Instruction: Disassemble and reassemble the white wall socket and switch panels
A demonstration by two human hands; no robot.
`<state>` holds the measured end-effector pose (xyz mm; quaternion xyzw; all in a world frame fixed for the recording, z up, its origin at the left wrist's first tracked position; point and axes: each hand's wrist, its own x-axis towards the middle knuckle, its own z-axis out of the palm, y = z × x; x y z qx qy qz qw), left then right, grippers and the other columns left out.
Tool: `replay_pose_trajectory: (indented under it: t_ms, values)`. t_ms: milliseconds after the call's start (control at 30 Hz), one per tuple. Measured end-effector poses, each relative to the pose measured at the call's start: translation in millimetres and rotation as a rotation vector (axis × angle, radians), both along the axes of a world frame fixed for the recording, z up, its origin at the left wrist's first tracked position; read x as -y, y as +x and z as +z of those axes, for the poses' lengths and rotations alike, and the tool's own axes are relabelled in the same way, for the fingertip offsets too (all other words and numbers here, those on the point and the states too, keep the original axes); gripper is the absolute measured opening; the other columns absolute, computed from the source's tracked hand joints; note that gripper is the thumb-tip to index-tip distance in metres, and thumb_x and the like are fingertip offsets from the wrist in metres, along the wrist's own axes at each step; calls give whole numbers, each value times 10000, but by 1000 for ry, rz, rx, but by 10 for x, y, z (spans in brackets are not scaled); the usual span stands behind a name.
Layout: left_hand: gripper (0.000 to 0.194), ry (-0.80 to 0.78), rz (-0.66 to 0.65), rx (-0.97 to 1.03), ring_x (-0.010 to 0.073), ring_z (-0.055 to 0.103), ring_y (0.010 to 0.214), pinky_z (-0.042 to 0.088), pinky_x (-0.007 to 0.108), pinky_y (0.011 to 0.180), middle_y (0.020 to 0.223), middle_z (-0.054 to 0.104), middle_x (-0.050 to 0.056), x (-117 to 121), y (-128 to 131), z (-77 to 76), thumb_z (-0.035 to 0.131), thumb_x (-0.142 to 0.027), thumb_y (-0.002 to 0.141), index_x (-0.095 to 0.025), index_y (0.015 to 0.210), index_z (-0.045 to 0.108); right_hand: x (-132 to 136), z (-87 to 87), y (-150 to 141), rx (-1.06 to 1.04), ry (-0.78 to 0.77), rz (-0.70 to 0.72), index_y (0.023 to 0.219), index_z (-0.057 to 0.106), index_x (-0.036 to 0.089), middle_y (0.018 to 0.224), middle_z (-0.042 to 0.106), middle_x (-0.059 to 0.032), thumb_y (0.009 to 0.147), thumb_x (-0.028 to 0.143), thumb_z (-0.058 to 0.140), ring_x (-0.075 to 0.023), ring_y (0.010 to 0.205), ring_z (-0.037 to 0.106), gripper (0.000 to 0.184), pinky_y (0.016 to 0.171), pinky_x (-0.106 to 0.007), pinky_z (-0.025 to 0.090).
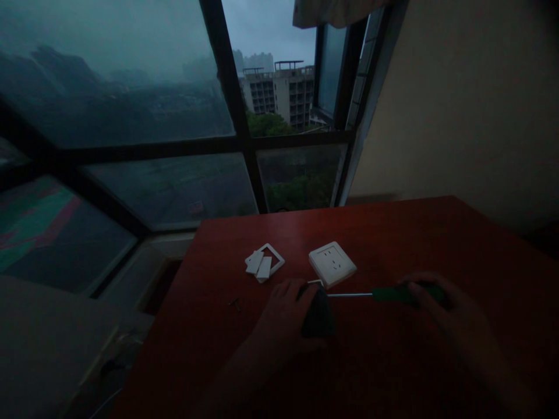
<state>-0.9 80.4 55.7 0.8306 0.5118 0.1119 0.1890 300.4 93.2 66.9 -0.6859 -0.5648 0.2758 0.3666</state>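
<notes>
The left hand's [283,314] fingers curl around a dark block [319,319] on the near part of the red table [406,233], and the right hand's [437,299] fingers wrap closed on a green-handled screwdriver [385,295], its long axis running left to right and its shaft pointing left at the block. Beyond, small thin pieces [236,304] lie left, then a white frame [275,269] under two flat strips [264,268], a white socket [333,263] right of it, and far off the window [245,139]

A single head-worn camera is looking forward and down from close above the surface [406,233], facing the window [174,147] beyond and catching the wall [458,105] on the right.
</notes>
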Motion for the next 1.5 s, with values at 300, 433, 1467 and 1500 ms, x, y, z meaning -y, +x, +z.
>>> replay_pose_trajectory:
  t_ms: [300, 433, 1467, 1500]
  values:
    - [906, -23, 83, 184, 340, 414, 1274, 387, 484, 1052, 1405, 396, 118, 17, -35, 30, 833, -410, 597, -263, 1382, 403, 3, -11, 38, -141, 14, -32, 901, 652, 256, 919, 689, -38, 784, 533, 585, -244, 811, 651, 308, 665, -328, 550]
    - [851, 39, 171, 213, 346, 425, 1274, 396, 495, 1047, 1410, 389, 116, 18, -190, 63, 813, -363, 627, -270, 1371, 410, 2, -24, 19, -90, -18, -26, 890, 655, 260, 906, 699, -25, 776, 536, 591, -242, 830, 652, 305, 684, -319, 540]
    - [994, 45, 189, 61, 371, 403, 1290, 398, 558, 1033, 1442, 391, 111, 345, -611, -197, 848, -265, 569, -316, 1419, 336, 158, -132, -487, -508, -437, 365, 1174, 634, 296, 984, 692, -35, 783, 439, 612, -210, 811, 640, 417, 676, -322, 504]
    - [1026, 53, 185, 62, 375, 378, 1310, 385, 562, 1044, 1459, 372, 116, 340, -576, -177, 860, -289, 560, -309, 1430, 317, 156, -145, -529, -482, -439, 373, 1168, 635, 277, 934, 688, -31, 785, 444, 627, -201, 787, 630, 418, 664, -310, 493]
